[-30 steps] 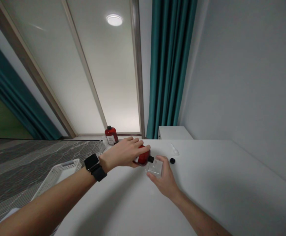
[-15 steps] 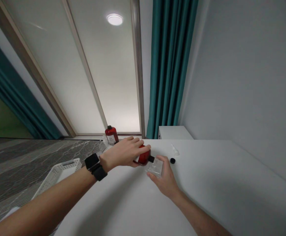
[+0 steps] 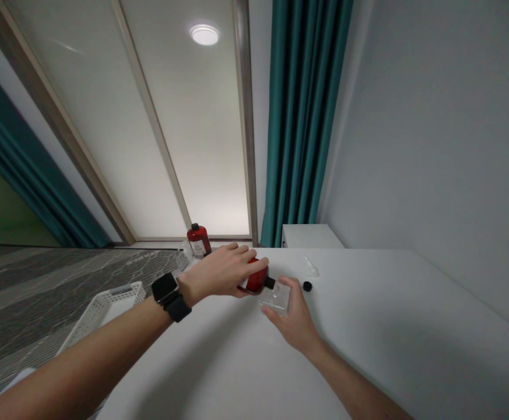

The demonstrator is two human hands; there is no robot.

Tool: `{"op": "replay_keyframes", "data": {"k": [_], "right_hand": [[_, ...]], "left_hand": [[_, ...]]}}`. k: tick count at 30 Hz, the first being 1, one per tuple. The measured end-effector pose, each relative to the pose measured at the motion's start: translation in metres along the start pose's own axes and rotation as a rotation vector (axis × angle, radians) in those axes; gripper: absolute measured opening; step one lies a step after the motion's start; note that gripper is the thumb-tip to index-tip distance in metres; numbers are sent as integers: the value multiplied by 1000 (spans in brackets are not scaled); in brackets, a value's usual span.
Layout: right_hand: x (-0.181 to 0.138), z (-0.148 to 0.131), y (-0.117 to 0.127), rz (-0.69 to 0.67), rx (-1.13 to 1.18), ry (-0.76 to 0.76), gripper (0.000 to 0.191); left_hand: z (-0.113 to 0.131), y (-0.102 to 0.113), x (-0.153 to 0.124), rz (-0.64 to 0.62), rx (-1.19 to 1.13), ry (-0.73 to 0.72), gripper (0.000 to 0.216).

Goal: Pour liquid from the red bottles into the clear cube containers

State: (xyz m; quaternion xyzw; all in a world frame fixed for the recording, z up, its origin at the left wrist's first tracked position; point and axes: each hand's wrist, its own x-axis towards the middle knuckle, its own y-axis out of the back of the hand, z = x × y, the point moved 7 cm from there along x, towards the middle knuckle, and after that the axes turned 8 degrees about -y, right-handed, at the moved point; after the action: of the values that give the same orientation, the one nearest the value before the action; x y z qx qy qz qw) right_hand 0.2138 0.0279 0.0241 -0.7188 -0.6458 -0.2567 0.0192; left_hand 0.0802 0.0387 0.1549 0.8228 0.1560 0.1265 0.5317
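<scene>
Your single camera sits on your head, facing forward and down: it takes in your left hand (image 3: pixel 228 271) and right hand (image 3: pixel 297 318) close by over the table (image 3: pixel 368 303), with frosted panels (image 3: pixel 197 134) farther off ahead.

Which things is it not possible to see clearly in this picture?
In the head view:
Held red bottle: label, mostly covered by the left hand.
Standing red bottle: label wording, too small.
White basket: near end, hidden behind the left forearm.
Clear container: any liquid inside, too small to tell.
Right forearm: cut by bottom edge.
</scene>
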Motion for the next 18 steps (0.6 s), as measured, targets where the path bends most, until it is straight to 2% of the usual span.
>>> {"op": "replay_keyframes", "data": {"k": [18], "right_hand": [[0,-2,1,12,5,11,59]], "left_hand": [[0,2,1,-11,4,-9,47]]}}
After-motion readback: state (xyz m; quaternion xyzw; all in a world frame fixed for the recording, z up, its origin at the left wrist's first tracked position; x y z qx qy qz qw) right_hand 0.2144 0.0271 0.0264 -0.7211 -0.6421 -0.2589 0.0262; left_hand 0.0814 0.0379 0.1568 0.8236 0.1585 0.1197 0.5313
